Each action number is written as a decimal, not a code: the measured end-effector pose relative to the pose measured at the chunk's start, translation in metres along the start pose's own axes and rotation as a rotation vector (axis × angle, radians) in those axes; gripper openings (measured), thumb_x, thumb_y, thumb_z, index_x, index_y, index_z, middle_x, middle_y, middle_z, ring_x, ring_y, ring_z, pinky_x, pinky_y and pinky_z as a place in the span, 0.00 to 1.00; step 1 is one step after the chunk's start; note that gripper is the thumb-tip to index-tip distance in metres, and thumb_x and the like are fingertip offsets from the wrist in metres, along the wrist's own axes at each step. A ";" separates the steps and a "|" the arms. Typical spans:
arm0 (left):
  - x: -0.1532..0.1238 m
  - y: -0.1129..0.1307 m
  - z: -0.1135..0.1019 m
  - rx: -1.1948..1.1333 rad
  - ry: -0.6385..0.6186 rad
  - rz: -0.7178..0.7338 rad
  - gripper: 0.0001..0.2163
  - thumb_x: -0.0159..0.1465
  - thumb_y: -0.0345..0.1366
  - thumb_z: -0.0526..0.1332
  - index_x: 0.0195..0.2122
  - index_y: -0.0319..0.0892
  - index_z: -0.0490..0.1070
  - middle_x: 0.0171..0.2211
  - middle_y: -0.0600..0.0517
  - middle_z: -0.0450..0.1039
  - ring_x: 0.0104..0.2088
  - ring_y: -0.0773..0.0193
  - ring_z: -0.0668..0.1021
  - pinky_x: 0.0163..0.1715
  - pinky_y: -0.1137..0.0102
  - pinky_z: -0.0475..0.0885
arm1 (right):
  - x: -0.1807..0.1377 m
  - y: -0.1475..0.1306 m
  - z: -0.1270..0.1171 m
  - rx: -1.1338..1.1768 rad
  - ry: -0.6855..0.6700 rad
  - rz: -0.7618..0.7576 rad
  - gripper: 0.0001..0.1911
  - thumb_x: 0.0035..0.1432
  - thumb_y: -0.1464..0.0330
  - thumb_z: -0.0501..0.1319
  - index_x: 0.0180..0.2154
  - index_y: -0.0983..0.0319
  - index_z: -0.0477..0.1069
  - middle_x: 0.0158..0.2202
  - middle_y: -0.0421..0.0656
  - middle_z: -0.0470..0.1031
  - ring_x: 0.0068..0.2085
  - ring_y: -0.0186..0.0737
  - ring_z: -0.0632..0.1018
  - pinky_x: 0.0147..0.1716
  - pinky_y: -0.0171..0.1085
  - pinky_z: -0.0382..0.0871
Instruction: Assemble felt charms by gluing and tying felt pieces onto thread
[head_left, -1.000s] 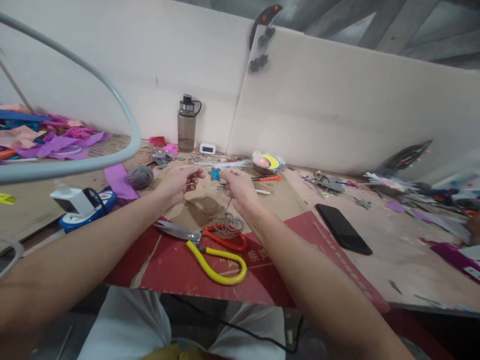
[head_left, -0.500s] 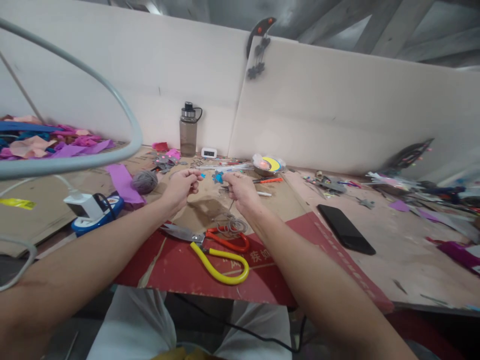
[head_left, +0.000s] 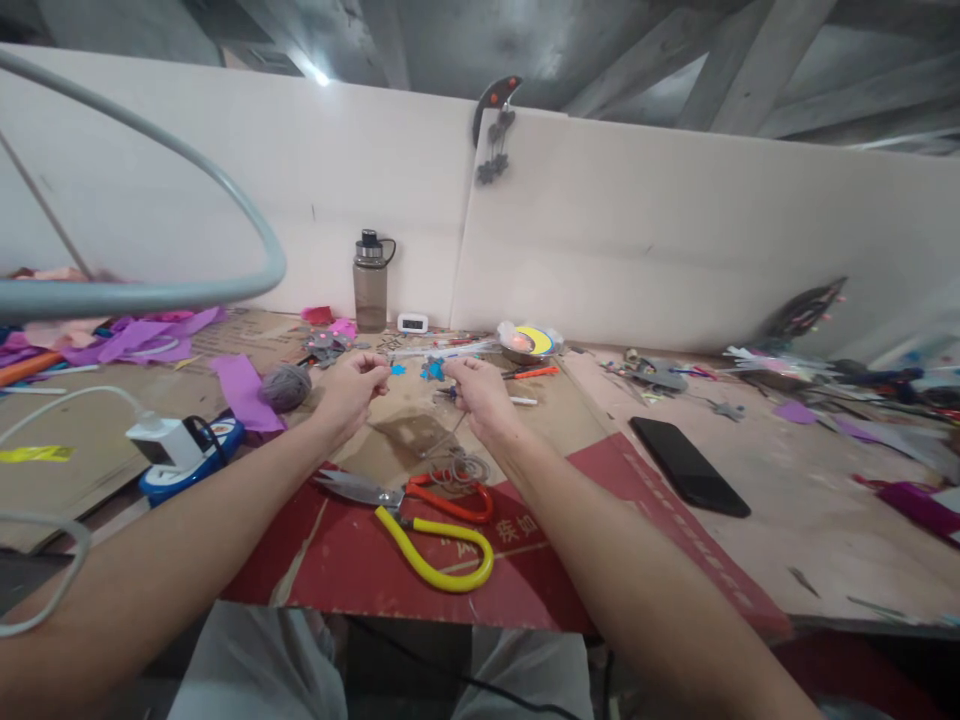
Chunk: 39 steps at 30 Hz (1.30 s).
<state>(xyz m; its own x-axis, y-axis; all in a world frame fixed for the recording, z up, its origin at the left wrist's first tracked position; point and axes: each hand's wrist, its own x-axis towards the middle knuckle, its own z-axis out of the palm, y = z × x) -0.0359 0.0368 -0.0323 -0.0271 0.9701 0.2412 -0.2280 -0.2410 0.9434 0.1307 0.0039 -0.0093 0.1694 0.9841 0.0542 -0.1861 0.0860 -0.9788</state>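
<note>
My left hand (head_left: 355,392) pinches a small blue cut-out piece (head_left: 398,370) between thumb and finger, raised over the cardboard. Across a short gap, my right hand (head_left: 478,392) grips a small blue-and-grey star-like piece (head_left: 433,369) by its edge. Grey yarn (head_left: 466,466) lies in loose loops below my right hand, and a strand runs up toward that hand. Nearer to me, scissors (head_left: 409,505) with one red and one yellow handle lie partly spread on the red part of the cardboard (head_left: 525,575).
A grey yarn ball (head_left: 286,386), a purple strip (head_left: 247,392) and a blue power strip (head_left: 196,465) lie to the left. Behind stand a bottle (head_left: 370,285) and a small clock (head_left: 412,323). A phone (head_left: 688,465) lies right. A grey tube (head_left: 247,215) arches at upper left.
The camera has tilted up slightly, so the scene sits lower. My left hand has turned a little, showing more of the blue piece. Both hands still hold their pieces.
</note>
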 end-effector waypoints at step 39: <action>0.025 0.021 -0.026 -0.225 0.111 0.062 0.04 0.59 0.32 0.60 0.35 0.39 0.69 0.15 0.63 0.49 0.12 0.77 0.53 0.13 0.79 0.52 | 0.008 0.001 -0.008 -0.052 0.024 -0.120 0.06 0.40 0.68 0.61 0.20 0.61 0.65 0.14 0.29 0.52 0.19 0.26 0.51 0.20 0.32 0.44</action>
<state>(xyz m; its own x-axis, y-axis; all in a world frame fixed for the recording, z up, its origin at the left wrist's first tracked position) -0.0670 0.0570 -0.0128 -0.1517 0.9539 0.2589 -0.4326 -0.2996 0.8504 0.1392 0.0107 -0.0116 0.2105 0.9632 0.1671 -0.1125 0.1936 -0.9746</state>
